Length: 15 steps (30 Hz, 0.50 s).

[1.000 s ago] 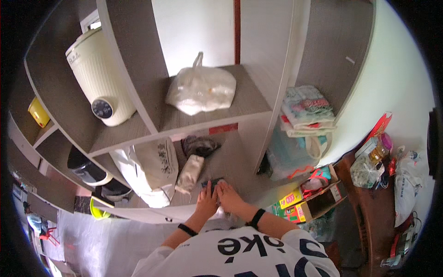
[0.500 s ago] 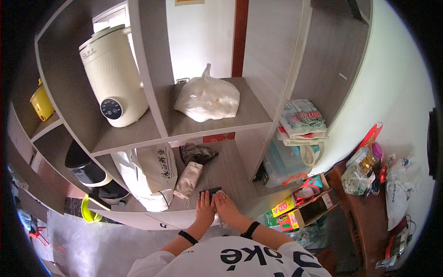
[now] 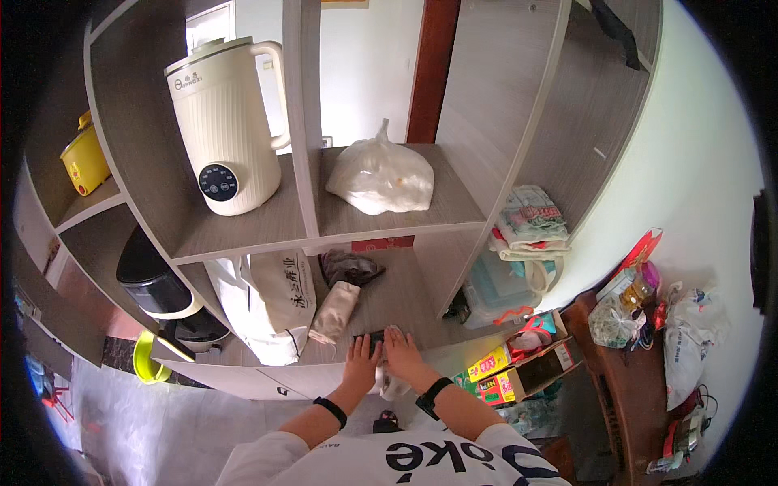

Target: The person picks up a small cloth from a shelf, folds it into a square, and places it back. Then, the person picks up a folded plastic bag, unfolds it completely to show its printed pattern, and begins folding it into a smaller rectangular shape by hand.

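Observation:
At the front edge of the lower shelf [image 3: 438, 334], my left hand [image 3: 362, 359] rests with its fingers stretched over a small dark, flat thing [image 3: 370, 335] whose kind I cannot make out. Close beside it, my right hand [image 3: 403, 356] lies flat, its fingertips on a pale part at the same spot. Something whitish and soft [image 3: 391, 384] hangs between and below my hands, mostly covered. Just beyond them are a rolled beige cloth bundle [image 3: 335, 313] and a crumpled dark grey bag [image 3: 348, 267]. To their left, a large white bag [image 3: 271, 312] leans on the shelf.
Above stand a cream jug-shaped appliance [image 3: 227, 130] and a knotted white plastic bag [image 3: 381, 178]. A black appliance [image 3: 154, 279] is at left. To the right are folded bags [image 3: 531, 219], a clear storage box [image 3: 494, 300], an open carton [image 3: 547, 364] and a brown wooden bench [image 3: 612, 381].
The view has shifted slightly, so the shelves sit a little further right. My hands stay at the shelf edge; the right fingers have spread a little from the left ones.

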Tool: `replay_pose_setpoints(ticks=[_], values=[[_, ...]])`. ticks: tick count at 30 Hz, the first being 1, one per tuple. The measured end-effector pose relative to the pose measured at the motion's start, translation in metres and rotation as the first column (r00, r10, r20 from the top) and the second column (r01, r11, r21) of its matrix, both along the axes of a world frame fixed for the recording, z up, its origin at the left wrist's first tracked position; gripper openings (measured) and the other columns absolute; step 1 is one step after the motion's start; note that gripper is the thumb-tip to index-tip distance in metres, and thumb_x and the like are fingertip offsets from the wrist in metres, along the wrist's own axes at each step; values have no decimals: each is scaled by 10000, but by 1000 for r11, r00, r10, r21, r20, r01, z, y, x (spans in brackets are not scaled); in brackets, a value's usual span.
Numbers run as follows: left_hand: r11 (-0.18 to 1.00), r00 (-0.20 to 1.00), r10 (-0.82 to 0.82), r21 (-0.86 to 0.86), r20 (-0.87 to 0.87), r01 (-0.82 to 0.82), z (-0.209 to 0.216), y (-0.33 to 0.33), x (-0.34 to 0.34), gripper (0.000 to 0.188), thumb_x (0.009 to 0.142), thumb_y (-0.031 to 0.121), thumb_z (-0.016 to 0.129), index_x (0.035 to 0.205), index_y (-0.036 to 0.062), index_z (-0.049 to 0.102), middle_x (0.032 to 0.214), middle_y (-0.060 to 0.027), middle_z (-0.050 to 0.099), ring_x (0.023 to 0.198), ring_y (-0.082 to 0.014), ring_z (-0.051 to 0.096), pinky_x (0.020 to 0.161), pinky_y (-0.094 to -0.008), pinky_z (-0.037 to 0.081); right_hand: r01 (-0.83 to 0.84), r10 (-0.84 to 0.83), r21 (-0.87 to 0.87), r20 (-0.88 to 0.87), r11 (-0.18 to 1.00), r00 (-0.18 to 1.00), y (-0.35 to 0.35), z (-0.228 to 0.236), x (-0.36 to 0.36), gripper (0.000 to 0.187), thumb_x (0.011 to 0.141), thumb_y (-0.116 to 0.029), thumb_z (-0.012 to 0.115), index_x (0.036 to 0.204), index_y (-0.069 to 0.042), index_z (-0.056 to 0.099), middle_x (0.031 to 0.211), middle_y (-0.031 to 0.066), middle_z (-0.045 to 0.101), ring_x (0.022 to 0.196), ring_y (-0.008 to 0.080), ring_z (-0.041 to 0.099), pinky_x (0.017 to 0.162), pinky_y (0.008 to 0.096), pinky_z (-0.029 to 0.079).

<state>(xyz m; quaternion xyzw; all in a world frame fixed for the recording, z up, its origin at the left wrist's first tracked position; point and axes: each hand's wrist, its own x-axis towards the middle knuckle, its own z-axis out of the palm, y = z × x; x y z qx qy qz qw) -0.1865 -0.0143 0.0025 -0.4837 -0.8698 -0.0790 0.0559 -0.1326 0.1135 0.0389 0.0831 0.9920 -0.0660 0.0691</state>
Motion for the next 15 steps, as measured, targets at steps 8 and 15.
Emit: replay_pose_setpoints(ticks=[8,15], values=[[997,994,29,-77,103,-21,-3,1,0,569,794,138,442,1307,76,202,1343,-229,139,1239,-384,156,986,-491,168,-22,43,119,-176,993,983,-21,-29,27,600,765,-170,447,1250,82,199,1284,216,289,1212,322,265,1000,432,185],[993,998,7,-117,69,1,8,1,0,578,785,127,462,1303,72,210,1339,-225,159,1237,-374,170,987,-473,185,60,-34,54,-394,997,919,-16,-33,13,608,704,-101,502,1229,77,254,1261,203,327,1182,329,300,981,461,200]])
